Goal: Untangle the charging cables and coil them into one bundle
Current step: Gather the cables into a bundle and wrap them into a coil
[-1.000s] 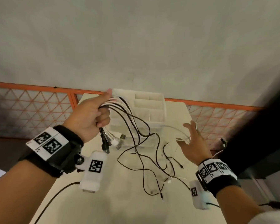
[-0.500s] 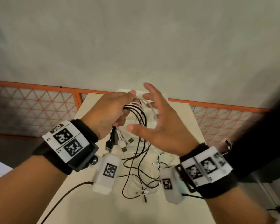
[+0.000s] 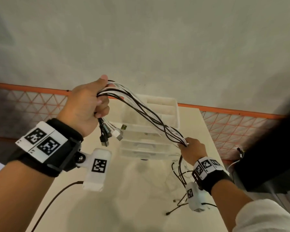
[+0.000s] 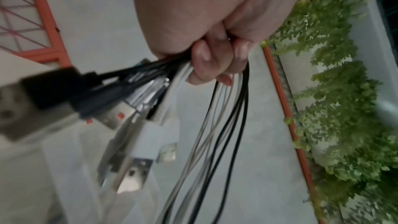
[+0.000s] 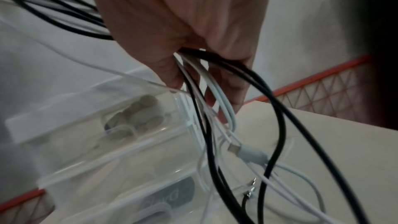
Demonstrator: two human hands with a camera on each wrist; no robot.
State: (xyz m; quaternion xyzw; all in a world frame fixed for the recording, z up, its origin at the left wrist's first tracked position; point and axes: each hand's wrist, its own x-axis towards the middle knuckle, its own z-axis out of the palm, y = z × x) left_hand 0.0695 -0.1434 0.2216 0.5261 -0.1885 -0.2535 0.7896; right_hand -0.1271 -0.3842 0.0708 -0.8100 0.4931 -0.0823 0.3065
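Several black and white charging cables [image 3: 146, 113] run as one strand from my raised left hand [image 3: 89, 106] down to my right hand [image 3: 192, 149]. The left hand grips them near their USB plugs [image 3: 110, 133], which dangle below the fist; the left wrist view shows the fingers [image 4: 215, 64] curled round the cables [image 4: 215, 134] and the plugs [image 4: 120, 113]. My right hand [image 5: 189, 54] grips the strand lower down. Below it the loose cable ends [image 5: 254, 156] hang and lie on the white table [image 3: 124, 206].
A clear plastic drawer organizer [image 3: 151, 131] stands on the table behind the cables, close to my right hand. A black lead [image 3: 52, 201] runs from my left wrist camera. An orange railing [image 3: 32, 88] lines the table's far side, and green plants [image 4: 336, 108] grow beyond it.
My right hand, open beside the left hand half a second ago, has slid down the strand to the right and now grips it. The cables are pulled into one straighter run.
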